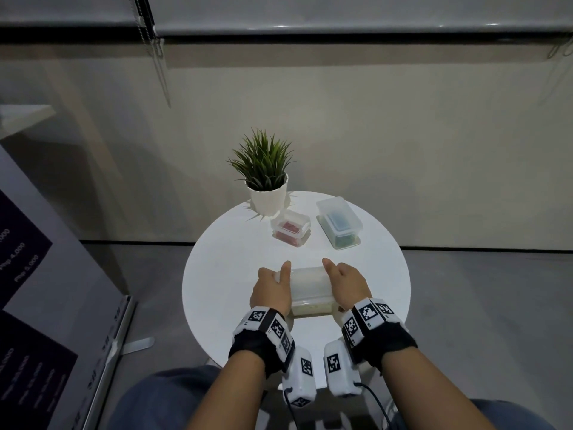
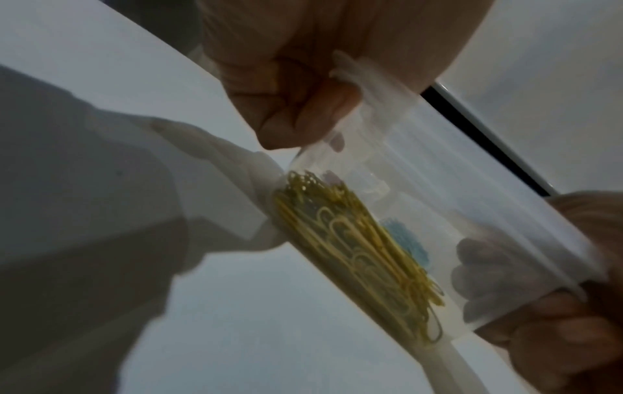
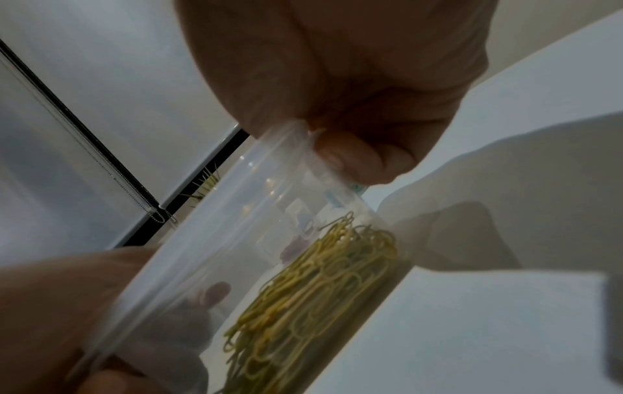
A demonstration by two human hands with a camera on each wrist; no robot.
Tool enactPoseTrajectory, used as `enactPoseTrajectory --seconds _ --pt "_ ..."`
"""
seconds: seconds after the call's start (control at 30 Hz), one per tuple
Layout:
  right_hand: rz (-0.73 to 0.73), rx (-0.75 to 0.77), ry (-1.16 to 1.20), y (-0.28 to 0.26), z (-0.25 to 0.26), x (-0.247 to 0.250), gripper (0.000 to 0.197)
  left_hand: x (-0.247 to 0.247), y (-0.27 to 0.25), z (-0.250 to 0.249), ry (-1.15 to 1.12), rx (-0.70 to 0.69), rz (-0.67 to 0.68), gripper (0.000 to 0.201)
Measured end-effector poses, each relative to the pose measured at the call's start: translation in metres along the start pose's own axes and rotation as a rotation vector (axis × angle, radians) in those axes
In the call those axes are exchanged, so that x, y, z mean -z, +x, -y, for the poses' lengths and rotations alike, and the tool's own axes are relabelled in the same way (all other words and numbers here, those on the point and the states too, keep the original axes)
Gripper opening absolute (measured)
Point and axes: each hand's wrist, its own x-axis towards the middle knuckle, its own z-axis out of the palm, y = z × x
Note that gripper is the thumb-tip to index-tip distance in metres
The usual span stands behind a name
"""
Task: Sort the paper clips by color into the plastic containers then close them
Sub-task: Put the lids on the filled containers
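A clear plastic container (image 1: pixel 310 290) with its lid on stands near the front of the round white table (image 1: pixel 223 274). Yellow paper clips (image 2: pixel 357 253) lie heaped inside it, also seen as yellow paper clips (image 3: pixel 313 293) in the right wrist view. My left hand (image 1: pixel 273 290) grips the container's left end, thumb on the lid and fingers curled under the rim. My right hand (image 1: pixel 347 287) grips the right end the same way. Farther back, a small lidded container (image 1: pixel 290 228) holds red clips, and a longer lidded container (image 1: pixel 339 223) holds blue and green clips.
A potted green plant (image 1: pixel 266 181) in a white pot stands at the table's far edge, just behind the red container. A dark sign board (image 1: pixel 37 305) leans at the left of the table. My knees in jeans (image 1: pixel 161 398) are below the table's front edge.
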Motion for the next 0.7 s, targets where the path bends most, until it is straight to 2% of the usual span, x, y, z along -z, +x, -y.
enactPoseTrajectory --seconds 0.3,0.43,0.57,0.7 --pt "-0.084 0.053 0.033 -0.001 0.004 -0.004 0.052 0.001 0.006 -0.001 0.014 -0.100 -0.061 0.052" --pt "-0.016 0.029 -0.015 -0.001 0.003 -0.004 0.055 0.001 0.005 -0.001 -0.034 -0.095 -0.089 0.052" --pt "0.134 0.009 0.010 0.006 0.005 0.001 0.060 0.003 0.007 0.002 -0.025 -0.120 -0.075 0.052" --pt "0.086 0.017 0.196 0.006 0.001 -0.003 0.062 0.002 0.011 0.002 -0.008 -0.140 -0.067 0.052"
